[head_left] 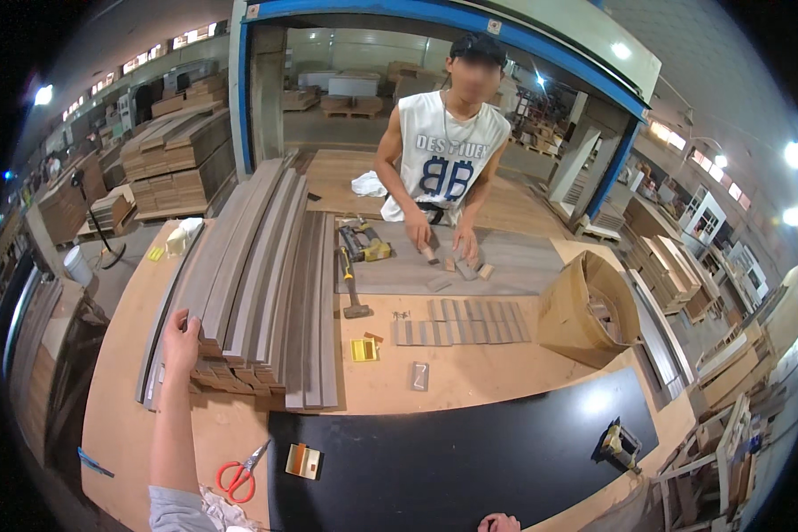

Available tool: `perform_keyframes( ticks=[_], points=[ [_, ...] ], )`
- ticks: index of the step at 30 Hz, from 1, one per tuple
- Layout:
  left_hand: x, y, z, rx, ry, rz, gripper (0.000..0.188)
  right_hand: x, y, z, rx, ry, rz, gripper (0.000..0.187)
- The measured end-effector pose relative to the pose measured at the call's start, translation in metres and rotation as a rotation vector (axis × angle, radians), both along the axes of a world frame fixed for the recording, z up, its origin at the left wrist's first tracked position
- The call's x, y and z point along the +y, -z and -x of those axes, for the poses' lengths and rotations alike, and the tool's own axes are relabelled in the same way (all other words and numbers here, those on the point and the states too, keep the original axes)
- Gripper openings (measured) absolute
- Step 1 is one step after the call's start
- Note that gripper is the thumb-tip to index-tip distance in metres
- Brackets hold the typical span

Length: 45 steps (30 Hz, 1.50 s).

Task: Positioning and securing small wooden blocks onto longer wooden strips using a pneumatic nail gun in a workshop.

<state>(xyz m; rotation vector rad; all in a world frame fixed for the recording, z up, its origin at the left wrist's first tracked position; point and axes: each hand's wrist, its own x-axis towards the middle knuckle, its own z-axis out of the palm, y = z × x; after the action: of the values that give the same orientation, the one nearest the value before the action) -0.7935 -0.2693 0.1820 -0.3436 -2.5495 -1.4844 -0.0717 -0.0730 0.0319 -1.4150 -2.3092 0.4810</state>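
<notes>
My left hand (181, 340) reaches to the near left corner of a tall stack of long grey-brown wood strips (248, 239). Its fingers are curled on the near end of an upper strip at the stack's left side. Only the knuckles and part of the fingers of my right hand (499, 523) show at the lower edge, by the near side of a black panel (434, 461); what lies under them is hidden. Red-handled scissors (241, 474) lie right of my left forearm, and a small open box (303, 462) rests on the panel.
Opposite, a person handles small wood blocks (459, 268). Rows of short wood pieces (474, 323), a hammer (349, 284), a nail gun (363, 242) and a yellow box (363, 349) lie mid-table. A cardboard drum (585, 310) stands right, with another nail gun (619, 446) on the panel.
</notes>
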Motion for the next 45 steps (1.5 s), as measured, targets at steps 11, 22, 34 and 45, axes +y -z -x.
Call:
perform_keyframes(
  ticks=[11, 22, 34, 45],
  points=[
    [-0.001, 0.001, -0.015, 0.013, -0.025, 0.068, 0.046, -0.001, -0.011, 0.001, -0.018, 0.022, 0.045, 0.007],
    [-0.015, -0.004, -0.05, 0.318, 0.175, 0.319, 0.053, -0.002, -0.009, 0.0, 0.029, 0.03, 0.038, 0.007],
    [-0.013, -0.037, -0.083, 0.307, 0.195, 0.353, 0.057, 0.002, -0.004, -0.004, 0.078, -0.017, -0.032, 0.009],
    [-0.034, -0.037, -0.124, 0.196, 0.074, 0.395, 0.059, 0.001, -0.001, -0.005, 0.028, 0.007, -0.018, 0.006]
  ],
)
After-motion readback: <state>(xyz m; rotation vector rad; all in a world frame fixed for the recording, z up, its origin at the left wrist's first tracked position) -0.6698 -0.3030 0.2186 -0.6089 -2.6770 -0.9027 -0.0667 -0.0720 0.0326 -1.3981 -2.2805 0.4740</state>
